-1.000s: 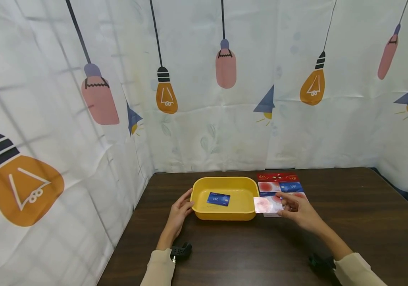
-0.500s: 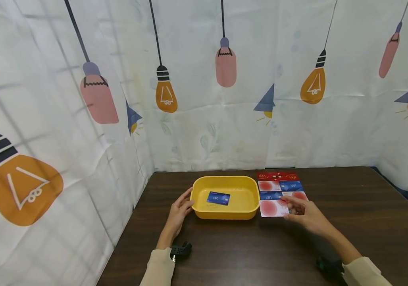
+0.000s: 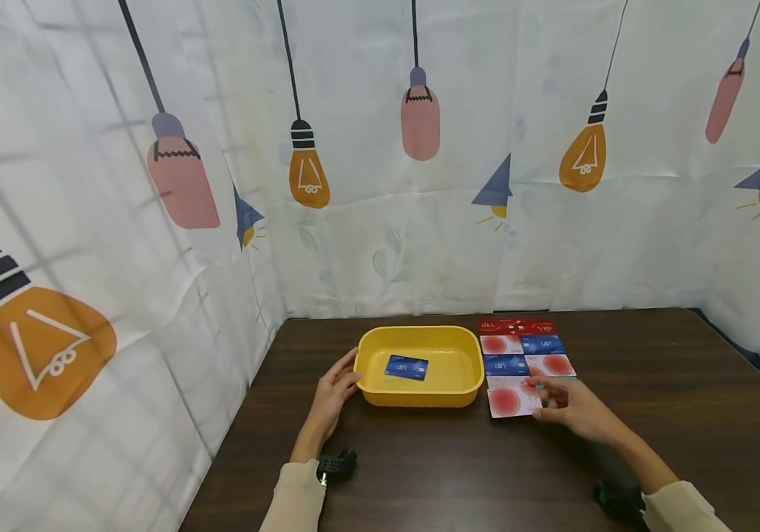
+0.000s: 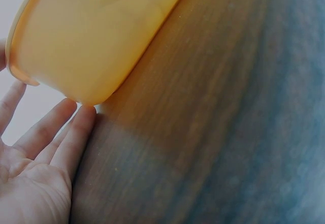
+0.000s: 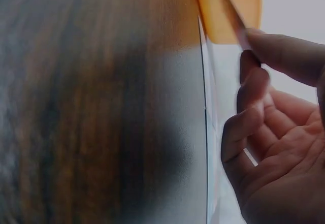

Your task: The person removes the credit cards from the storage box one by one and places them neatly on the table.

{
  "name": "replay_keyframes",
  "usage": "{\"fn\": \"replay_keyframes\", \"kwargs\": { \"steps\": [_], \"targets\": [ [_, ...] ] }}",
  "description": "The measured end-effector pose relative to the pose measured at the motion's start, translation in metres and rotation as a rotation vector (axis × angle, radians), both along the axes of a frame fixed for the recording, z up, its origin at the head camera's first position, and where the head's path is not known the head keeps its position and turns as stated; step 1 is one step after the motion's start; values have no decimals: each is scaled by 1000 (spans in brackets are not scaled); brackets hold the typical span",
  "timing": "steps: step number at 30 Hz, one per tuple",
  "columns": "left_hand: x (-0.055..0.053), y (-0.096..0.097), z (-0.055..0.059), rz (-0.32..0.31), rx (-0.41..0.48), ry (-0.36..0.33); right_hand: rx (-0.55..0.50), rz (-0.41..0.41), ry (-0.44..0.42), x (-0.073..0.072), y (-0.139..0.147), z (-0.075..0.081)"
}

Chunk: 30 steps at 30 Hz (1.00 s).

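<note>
My right hand (image 3: 569,403) pinches a white card with a pink disc (image 3: 505,403) between thumb and fingertips. It is over the near end of a group of cards on the table. In the right wrist view, the pinched card (image 5: 233,16) shows nearly edge-on, tilted above the tabletop. My left hand (image 3: 332,399) touches the left end of a yellow plastic basin (image 3: 420,400), fingers mostly straight. The left wrist view shows its fingertips (image 4: 86,113) right at the basin wall. Inside the basin lies a blue card (image 3: 406,367).
Beyond the pinched card lie a blue card (image 3: 505,365), another blue card (image 3: 543,345), white-and-pink cards (image 3: 556,364) and a red strip (image 3: 516,326). The dark wooden table (image 3: 433,473) meets a patterned white curtain (image 3: 380,258) at the back and left.
My right hand moved the pink-and-white card right from the basin's edge, then slightly nearer, uncovering the blue card behind. My left hand and the basin stayed almost still.
</note>
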<state>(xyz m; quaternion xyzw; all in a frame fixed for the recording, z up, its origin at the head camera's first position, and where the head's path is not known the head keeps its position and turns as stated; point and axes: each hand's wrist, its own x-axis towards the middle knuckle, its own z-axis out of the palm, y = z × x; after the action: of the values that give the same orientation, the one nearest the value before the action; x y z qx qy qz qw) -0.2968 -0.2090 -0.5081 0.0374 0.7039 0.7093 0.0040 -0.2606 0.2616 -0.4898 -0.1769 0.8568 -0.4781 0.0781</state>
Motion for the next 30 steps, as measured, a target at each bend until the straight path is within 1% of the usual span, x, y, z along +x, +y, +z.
{"fn": "replay_keyframes", "kwargs": {
  "steps": [4, 7, 15, 20, 23, 30],
  "targets": [
    [0, 0, 1, -2, 4, 4, 40, 20, -55, 0, -1, -1],
    [0, 0, 1, 0, 12, 4, 57, 20, -68, 1, -2, -1],
    [1, 0, 1, 1, 1, -4, 73, 39, -55, 4, 0, 1],
    [1, 0, 0, -4, -4, -2, 90, 81, -63, 4, 2, 2],
    [1, 0, 0, -3, -2, -2, 100, 97, -40, 4, 3, 3],
    [0, 1, 0, 2, 5, -5, 137, 98, 17, 6, 4, 2]
  ]
}}
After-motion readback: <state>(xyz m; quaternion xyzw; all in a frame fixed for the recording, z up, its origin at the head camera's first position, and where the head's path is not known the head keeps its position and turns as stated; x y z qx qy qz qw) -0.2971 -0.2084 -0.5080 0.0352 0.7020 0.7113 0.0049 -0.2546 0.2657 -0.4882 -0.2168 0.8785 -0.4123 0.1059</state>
